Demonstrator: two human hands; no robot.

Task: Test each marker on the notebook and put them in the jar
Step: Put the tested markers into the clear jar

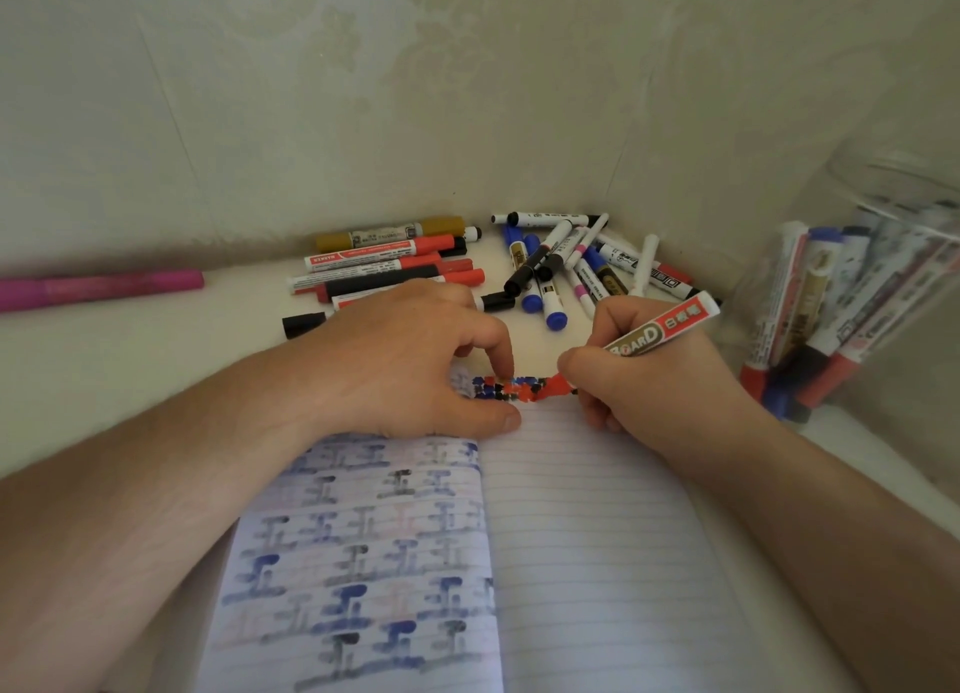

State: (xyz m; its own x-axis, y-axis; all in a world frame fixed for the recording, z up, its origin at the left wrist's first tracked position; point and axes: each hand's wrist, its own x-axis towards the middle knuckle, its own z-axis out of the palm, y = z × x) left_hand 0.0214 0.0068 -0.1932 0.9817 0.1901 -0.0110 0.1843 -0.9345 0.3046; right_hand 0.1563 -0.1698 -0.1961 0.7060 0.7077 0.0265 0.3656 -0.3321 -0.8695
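Note:
An open lined notebook lies in front of me on the white table. My right hand grips a red whiteboard marker with its tip down on the top of the right page, beside a patch of red, blue and black test marks. My left hand rests on the notebook's top edge, its index fingertip touching the page next to those marks. A clear glass jar at the right holds several markers. A pile of loose markers lies beyond my hands, against the wall.
A row of red, black and gold markers lies behind my left hand. A pink marker lies alone at the far left. The table sits in a corner, with walls close behind and to the right.

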